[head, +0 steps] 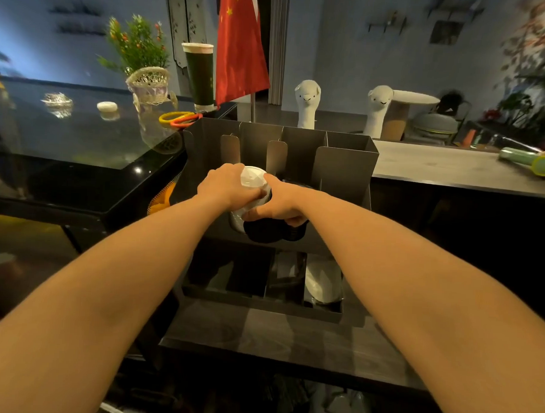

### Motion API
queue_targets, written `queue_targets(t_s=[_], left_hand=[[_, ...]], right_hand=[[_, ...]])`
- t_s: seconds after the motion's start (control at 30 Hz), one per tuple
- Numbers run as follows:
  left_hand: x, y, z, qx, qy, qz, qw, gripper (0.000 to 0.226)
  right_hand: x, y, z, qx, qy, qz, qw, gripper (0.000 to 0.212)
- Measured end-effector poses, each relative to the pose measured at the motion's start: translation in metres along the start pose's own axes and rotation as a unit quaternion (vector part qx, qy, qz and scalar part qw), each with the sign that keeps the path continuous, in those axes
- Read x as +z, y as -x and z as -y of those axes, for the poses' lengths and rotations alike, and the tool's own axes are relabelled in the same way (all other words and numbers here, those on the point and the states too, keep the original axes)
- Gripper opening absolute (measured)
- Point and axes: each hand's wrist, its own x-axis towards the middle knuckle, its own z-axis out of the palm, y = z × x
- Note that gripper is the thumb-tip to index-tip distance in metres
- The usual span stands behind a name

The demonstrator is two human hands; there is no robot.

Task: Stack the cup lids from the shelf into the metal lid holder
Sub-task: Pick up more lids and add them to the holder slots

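A grey metal lid holder (345, 165) with several upright compartments stands on the counter ahead of me. My left hand (227, 185) and my right hand (282, 200) both grip a stack of white cup lids (252, 179), held at the front of the holder's middle slots. Dark lids (264, 232) lie just below my hands in the holder's front opening. More white lids (322, 282) sit in the lower right compartment of the holder.
A glossy black counter (80, 141) runs to the left with a flower basket (148, 85), a tall dark cup (200, 75) and scissors (178, 118). A red flag (240, 49) and two plush alpacas (307, 103) stand behind. A grey counter (454, 167) extends right.
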Motion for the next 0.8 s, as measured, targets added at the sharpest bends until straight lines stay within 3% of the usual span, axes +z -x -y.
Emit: queue_targets(t_s=[0.47, 0.57, 0.7, 0.8], left_hand=[[0.013, 0.003, 0.008, -0.037, 0.065, 0.011, 0.997, 0.085], [0.013, 0.009, 0.007, -0.032, 0.052, -0.021, 0.998, 0.088], [0.011, 0.030, 0.002, 0.046, 0.087, -0.195, 0.976, 0.054], [0.009, 0.044, -0.004, 0.083, 0.148, -0.231, 0.958, 0.029]], right_hand=[[0.008, 0.001, 0.000, 0.015, 0.012, 0.002, 1.000, 0.113], [0.009, 0.002, -0.004, 0.001, 0.011, -0.002, 1.000, 0.121], [0.010, 0.012, -0.005, -0.018, -0.037, -0.045, 0.998, 0.127], [0.005, 0.027, -0.002, -0.017, -0.097, -0.084, 0.992, 0.095]])
